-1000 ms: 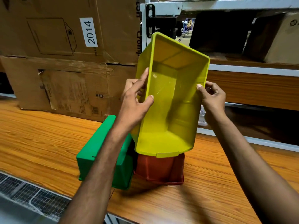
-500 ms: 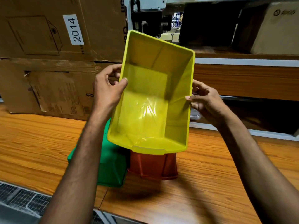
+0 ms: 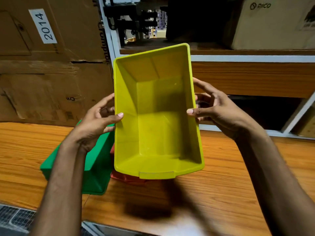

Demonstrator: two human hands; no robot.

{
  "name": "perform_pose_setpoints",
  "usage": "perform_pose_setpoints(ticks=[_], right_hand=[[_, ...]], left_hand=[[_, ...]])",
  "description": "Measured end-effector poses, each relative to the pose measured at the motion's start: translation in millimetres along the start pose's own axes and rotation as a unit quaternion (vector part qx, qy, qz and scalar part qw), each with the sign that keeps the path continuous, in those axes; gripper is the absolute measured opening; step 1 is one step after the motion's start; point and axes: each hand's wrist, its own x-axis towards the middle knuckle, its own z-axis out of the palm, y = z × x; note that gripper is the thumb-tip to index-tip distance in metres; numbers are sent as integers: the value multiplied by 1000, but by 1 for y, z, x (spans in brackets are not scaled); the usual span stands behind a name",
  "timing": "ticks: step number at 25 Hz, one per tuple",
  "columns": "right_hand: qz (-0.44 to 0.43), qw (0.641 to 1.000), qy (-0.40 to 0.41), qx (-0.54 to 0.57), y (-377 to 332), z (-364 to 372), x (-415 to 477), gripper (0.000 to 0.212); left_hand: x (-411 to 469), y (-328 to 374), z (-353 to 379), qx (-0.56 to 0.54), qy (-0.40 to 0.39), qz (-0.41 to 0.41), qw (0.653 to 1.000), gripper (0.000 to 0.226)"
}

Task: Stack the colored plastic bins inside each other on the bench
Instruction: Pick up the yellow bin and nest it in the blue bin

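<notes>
Yellow bin [image 3: 156, 120] | we grip both side walls, left hand [image 3: 98, 123], right hand [image 3: 214, 111] | opening faces us, ready to nest

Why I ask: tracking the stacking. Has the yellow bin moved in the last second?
Yes. The yellow bin has come down: its far rim now barely clears the white shelf rail, and it hides most of the red bin.

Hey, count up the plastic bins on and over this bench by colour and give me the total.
yellow plastic bin: 1
green plastic bin: 1
red plastic bin, mostly hidden behind the yellow one: 1
Total: 3
</notes>
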Motion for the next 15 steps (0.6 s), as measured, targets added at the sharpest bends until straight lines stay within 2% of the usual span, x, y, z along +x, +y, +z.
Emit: perform_pose_setpoints(ticks=[4, 8, 15], right_hand=[[21, 998, 43, 45, 14, -11, -42, 77], [42, 995, 86, 37, 25, -13, -103, 72], [69, 948, 309, -22, 59, 21, -259, 74]], left_hand=[[-31, 2, 27, -60, -42, -14, 997, 76], [-67, 5, 52, -93, -82, -19, 992, 75], [-154, -42, 124, -85, -99, -39, 991, 69]])
